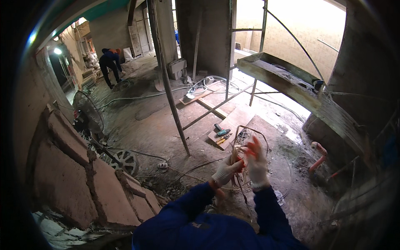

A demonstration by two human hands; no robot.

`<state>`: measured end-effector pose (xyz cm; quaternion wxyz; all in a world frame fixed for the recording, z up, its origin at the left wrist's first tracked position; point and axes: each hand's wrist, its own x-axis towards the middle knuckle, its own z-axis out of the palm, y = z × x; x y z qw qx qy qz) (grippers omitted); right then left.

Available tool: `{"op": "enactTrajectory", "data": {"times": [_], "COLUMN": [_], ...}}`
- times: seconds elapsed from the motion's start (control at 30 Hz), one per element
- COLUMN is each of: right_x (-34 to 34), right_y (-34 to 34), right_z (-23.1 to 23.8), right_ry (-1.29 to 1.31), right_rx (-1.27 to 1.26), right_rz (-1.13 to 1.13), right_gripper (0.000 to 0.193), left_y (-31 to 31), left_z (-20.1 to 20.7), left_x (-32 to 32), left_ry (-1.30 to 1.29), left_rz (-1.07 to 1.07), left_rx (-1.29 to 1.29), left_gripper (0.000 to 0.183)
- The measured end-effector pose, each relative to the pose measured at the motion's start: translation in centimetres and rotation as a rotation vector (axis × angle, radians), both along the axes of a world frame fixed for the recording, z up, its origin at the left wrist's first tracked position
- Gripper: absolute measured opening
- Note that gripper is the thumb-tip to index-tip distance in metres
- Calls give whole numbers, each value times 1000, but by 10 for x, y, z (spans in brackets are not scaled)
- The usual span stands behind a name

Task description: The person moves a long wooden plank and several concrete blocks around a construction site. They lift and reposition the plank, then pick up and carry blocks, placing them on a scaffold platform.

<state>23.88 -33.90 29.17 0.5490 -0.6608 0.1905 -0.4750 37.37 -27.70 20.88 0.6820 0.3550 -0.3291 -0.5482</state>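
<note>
Wire (241, 143), thin and tan, looped in a coil at chest height between both gloved hands, clear of the floor so the loops hang free. Left hand (225, 171) fisted round the gathered strands, keeping the bundle together. Right hand (256, 162) spread, fingers splayed against the coil, steadying the loop. Drill (222, 132) lies on board (233, 125) below. Fan (88, 111) stands left.

Head view, downward, seemingly from height
</note>
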Motion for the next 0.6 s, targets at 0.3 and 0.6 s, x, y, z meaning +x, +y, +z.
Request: {"op": "enactTrajectory", "data": {"times": [0.3, 0.6], "right_x": [-228, -314], "right_y": [69, 175], "right_z": [-215, -386], "right_ry": [853, 1411], "right_rx": [188, 858], "right_rz": [-153, -248], "right_gripper": [104, 69], "left_y": [-64, -78], "left_z": [100, 199], "left_x": [-79, -59], "left_ry": [305, 418], "left_rz": [-194, 42], "left_rx": [14, -239], "left_gripper": [20, 17]}}
